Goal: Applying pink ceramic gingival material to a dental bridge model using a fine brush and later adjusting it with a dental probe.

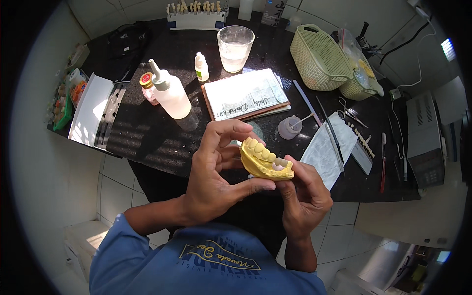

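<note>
Between my two hands, above the near edge of the dark counter, is a yellow dental cast (260, 164) with a row of teeth along its top. Two greyish teeth (280, 162) and a pinkish-white patch (278, 167) show at its right end. My left hand (216, 164) grips the cast from the left, thumb along its lower edge and fingers curled behind it. At the right end, my right hand (305, 194) pinches it between thumb and fingers. Just beyond the cast lie a notepad (241, 98) and a small cup (290, 128) with a stick in it.
A squeeze bottle (172, 96), a red-lidded jar (148, 88), a dropper bottle (201, 67) and a glass (235, 49) stand farther back. Woven baskets (319, 59) sit at the far right. Scissors (351, 113), a toothbrush (383, 162) and a shade guide (361, 152) lie nearer.
</note>
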`<state>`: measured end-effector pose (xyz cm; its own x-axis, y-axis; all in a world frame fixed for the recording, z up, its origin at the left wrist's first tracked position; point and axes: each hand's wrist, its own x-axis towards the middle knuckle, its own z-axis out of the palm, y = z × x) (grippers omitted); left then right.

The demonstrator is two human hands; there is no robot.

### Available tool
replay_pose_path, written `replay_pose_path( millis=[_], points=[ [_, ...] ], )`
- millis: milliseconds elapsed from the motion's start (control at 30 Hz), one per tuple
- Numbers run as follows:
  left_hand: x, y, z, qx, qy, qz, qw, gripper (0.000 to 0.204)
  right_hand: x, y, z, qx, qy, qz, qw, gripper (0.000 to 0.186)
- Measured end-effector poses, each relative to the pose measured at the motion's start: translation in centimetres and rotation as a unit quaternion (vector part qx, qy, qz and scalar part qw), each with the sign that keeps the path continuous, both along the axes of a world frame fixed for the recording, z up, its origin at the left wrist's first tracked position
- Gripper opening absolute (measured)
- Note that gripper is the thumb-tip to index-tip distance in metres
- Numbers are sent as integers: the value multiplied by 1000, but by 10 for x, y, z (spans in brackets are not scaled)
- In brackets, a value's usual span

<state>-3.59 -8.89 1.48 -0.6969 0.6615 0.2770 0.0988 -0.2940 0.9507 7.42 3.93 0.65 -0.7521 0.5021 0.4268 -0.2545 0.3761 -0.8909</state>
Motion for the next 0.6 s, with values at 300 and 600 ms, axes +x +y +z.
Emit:
replay_pose_path(
  millis=[300,600],
  points=[
    [-48,20,18,-79,232,-187,951,68,4,18,1,-42,-16,9,999,32],
    [-64,28,-4,-93,148,-163,971,46,19,99,18,267,-217,-234,909,14]
  ],
)
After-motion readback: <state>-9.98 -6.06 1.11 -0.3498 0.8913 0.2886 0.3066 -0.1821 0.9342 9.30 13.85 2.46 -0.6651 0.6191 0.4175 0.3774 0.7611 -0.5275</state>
